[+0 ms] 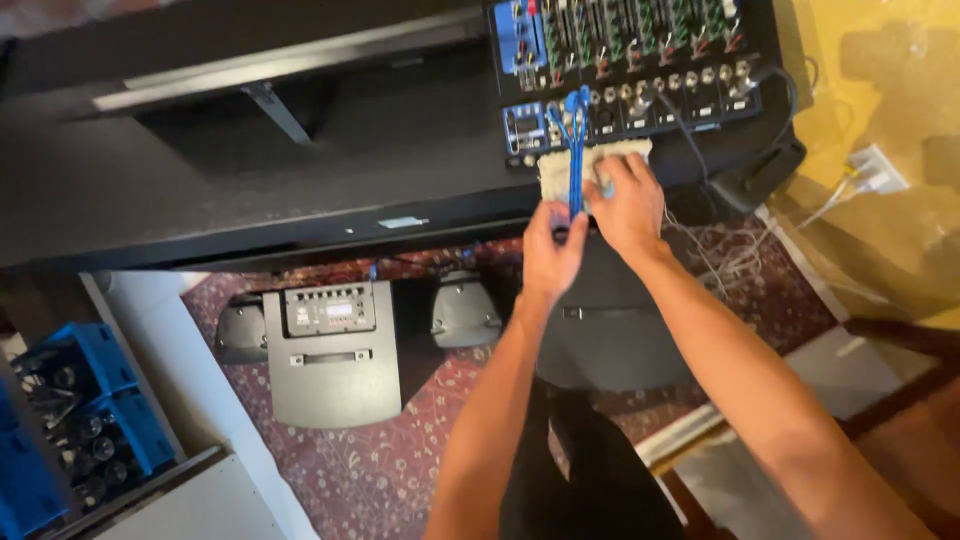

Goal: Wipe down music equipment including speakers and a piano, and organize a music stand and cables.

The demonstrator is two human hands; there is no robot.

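A black audio mixer [640,60] with rows of knobs and jacks lies at the right end of a black desk [250,190]. Blue cables [575,150] run down from its jacks. My left hand [553,250] is closed around the lower part of these blue cables, just past the desk's front edge. My right hand [625,205] presses a pale cloth [560,172] against the mixer's near edge, right beside the cables.
A black amplifier [335,350] and two grey speakers [465,312] stand on a patterned red rug [380,460] under the desk. Blue crates [95,400] with microphones sit at the lower left. Black cables [690,130] leave the mixer; white wires [730,260] lie on the floor.
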